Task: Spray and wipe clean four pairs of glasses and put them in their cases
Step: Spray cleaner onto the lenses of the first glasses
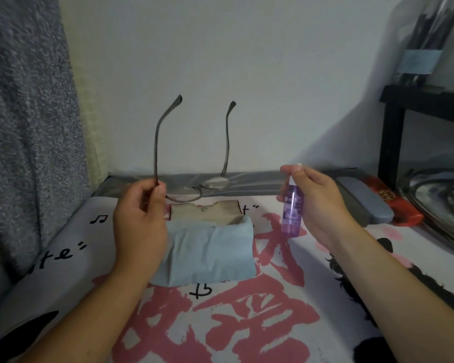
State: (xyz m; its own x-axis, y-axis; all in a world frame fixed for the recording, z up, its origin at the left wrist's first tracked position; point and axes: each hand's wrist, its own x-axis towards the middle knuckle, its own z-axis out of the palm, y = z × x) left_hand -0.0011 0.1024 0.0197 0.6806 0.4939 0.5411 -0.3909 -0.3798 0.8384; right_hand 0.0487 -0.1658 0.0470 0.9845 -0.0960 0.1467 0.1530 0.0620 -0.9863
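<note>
My left hand point(139, 221) pinches a thin grey metal pair of glasses point(194, 188) at the left hinge, holding it above the table with both temple arms pointing up. My right hand point(317, 203) grips a small purple spray bottle point(292, 210) upright, a finger on its white top, nozzle facing the lenses. A light blue cleaning cloth point(210, 252) lies crumpled on the printed table cover below the glasses. Behind the cloth sits an open beige case point(207, 210).
A grey glasses case point(364, 203) and a red case point(396, 205) lie at the right, beside a round metal tray point(440, 205). A black shelf point(396, 132) stands at the back right. Grey fabric point(29, 127) hangs on the left. The white wall is close behind.
</note>
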